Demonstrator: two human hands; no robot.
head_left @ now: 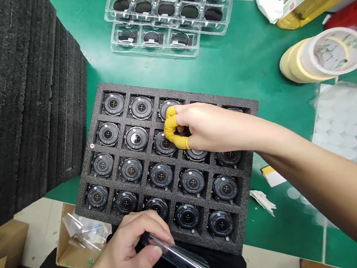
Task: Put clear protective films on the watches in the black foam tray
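My left hand has 1 clear film pinched by the near edge of the foam tray, long axis running right and slightly away from it. Right hand curled narrow over the tray's watches, can't tell if gripping.

Rough, matt foam is seen in the tray, glossy plastic in the film, smooth gloss on the worktop.

Pale floor tiles lie below a glossy green table
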